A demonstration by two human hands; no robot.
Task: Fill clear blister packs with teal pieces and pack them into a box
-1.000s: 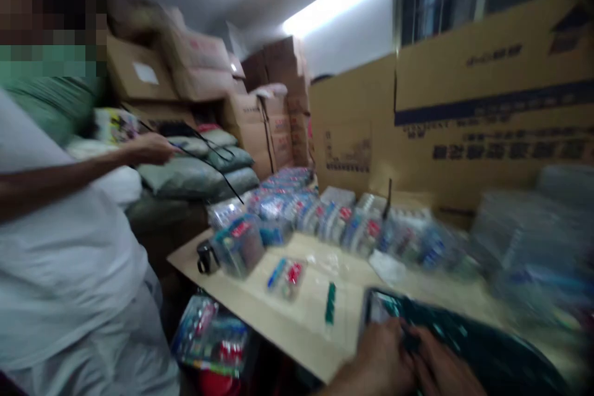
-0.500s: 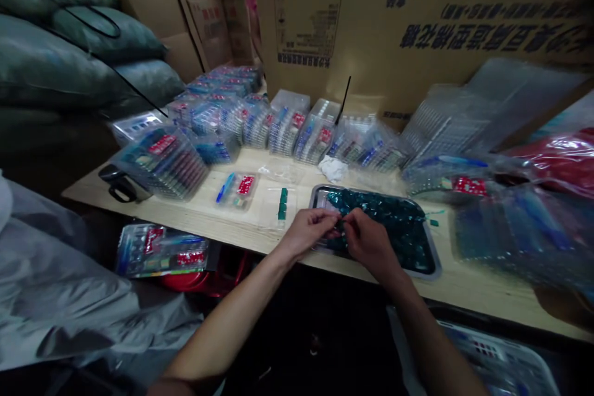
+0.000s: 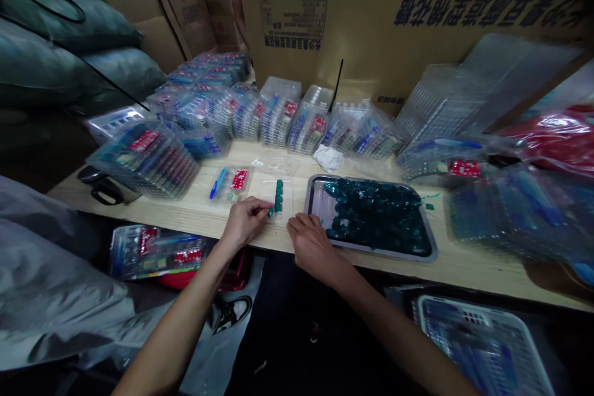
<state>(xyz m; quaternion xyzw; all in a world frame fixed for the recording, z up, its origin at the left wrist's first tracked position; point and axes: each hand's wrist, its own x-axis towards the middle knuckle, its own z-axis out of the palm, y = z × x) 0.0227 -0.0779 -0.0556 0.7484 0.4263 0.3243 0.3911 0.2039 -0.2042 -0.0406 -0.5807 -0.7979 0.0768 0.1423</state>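
Observation:
My left hand [image 3: 244, 224] pinches a small green piece [image 3: 270, 212] at the end of a short row of green pieces [image 3: 279, 195]. That row lies on a clear plastic sleeve [image 3: 273, 198] on the wooden table [image 3: 185, 213]. My right hand [image 3: 313, 244] rests on the table with its fingers apart, touching the near corner of a metal tray [image 3: 312, 198]. The tray holds a heap of dark teal pieces [image 3: 375, 216]. Next to the sleeve lies a small clear pack of blue pens [image 3: 229, 184].
Several clear packs of pens [image 3: 278, 117] line the table's back, against large cardboard boxes [image 3: 408, 18]. Plastic-wrapped stacks [image 3: 524, 216] crowd the right side. A white basket [image 3: 482, 346] sits below the table at right, and grey sacks [image 3: 55, 68] are piled at left.
My hands have parted from above the tray. The left has moved left to the green row, and the right has dropped to the tray's near corner. The view has shifted slightly.

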